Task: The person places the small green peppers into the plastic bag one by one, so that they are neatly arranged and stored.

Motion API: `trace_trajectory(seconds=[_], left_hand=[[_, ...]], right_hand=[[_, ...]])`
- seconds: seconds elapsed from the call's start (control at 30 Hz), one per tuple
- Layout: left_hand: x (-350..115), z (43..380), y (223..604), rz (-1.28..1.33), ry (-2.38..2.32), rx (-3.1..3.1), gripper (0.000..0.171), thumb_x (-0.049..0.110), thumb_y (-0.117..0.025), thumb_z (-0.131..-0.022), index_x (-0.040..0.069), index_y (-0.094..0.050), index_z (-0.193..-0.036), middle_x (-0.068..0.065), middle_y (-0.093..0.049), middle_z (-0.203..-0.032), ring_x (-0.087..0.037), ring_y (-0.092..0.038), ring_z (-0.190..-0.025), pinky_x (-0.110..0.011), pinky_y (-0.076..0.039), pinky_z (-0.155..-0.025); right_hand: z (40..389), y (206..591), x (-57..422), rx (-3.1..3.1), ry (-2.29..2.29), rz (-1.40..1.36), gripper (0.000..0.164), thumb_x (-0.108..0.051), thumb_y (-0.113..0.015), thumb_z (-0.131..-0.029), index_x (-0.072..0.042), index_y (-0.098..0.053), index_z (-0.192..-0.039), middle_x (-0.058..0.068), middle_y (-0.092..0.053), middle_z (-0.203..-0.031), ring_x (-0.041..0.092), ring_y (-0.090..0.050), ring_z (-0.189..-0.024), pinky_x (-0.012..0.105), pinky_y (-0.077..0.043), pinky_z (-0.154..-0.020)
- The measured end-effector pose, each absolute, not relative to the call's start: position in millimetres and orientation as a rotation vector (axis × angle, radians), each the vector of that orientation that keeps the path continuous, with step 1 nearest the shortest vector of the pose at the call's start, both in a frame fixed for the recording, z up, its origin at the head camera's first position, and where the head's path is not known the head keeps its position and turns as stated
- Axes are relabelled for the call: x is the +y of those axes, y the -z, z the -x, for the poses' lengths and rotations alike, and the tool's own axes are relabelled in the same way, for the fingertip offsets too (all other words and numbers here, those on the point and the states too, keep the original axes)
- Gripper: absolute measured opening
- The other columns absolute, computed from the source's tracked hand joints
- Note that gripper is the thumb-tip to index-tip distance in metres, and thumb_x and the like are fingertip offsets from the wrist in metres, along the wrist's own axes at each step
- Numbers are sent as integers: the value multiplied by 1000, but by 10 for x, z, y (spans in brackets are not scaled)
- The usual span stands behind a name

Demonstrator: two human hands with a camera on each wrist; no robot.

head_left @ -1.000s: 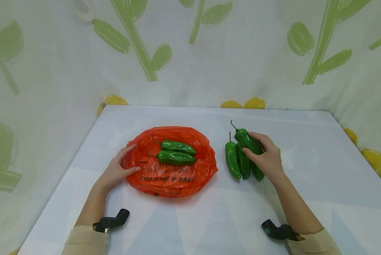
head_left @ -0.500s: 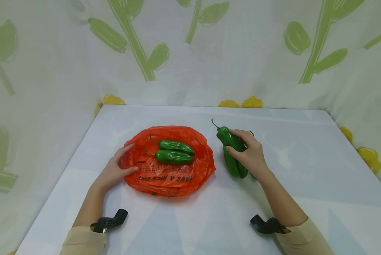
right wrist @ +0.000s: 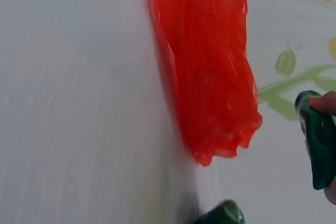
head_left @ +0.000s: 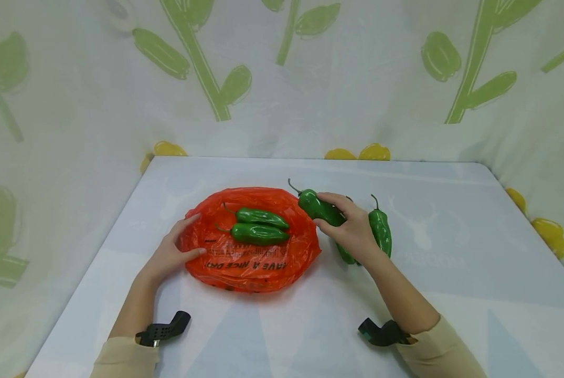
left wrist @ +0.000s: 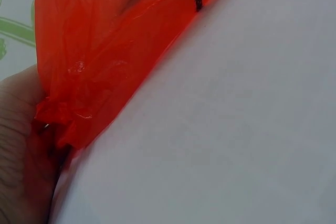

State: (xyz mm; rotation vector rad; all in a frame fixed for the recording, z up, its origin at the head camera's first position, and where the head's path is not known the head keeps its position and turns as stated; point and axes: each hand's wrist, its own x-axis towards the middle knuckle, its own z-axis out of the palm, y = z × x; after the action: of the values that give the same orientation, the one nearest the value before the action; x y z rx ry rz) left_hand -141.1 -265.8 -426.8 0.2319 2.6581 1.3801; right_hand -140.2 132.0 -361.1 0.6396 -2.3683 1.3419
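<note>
A red plastic bag (head_left: 258,281) lies spread open on the table, with two green chili peppers (head_left: 260,234) side by side in it. At the bag's left edge my left hand (head_left: 170,255) holds the rim between fingers and thumb; crumpled plastic (left wrist: 58,124) shows against the palm in the left wrist view. My right hand (head_left: 350,226) grips another green chili pepper (head_left: 316,206), its stem end toward the bag's right rim. In the right wrist view that pepper (right wrist: 319,142) hangs above the table, between thumb and fingers.
Right of the bag, one green chili pepper (head_left: 381,231) lies in plain sight on the white table (head_left: 451,236). Another pepper (head_left: 345,255) is mostly hidden under my right hand. A patterned curtain (head_left: 357,94) stands behind the table.
My right hand has carried its pepper leftward, from above the loose peppers to the bag's right rim. The rightmost pepper on the table has come into sight. My left hand stays at the bag.
</note>
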Motion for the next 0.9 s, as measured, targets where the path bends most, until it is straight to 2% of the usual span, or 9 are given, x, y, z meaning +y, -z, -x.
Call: trace_trajectory(seconds=[0.33,0.9], left_hand=[[-2653,1402,4264,-234,-1381,2661,83,27,-74,-80,28,-28,-149,-10,-25,-153,-37,-17,-142,-68,-26,-103],[-2646,1401,4271,-241,-1421,2643,81,26,-74,-80,27,-29,-148,-9,-26,-153,-35,-16,-142,-67,-26,-105]], right_hand=[[1410,3615,1040,-2247,-1435,-860,50,4,-75,-75,-1,-60,-123,13,-62,-123,25,-57,-116,36,-53,-88],[1391,3640,529,-2300,-1370,-1169,47,-6,-76,-78,-4,-60,-122,11,-60,-124,22,-54,-119,34,-50,-94]])
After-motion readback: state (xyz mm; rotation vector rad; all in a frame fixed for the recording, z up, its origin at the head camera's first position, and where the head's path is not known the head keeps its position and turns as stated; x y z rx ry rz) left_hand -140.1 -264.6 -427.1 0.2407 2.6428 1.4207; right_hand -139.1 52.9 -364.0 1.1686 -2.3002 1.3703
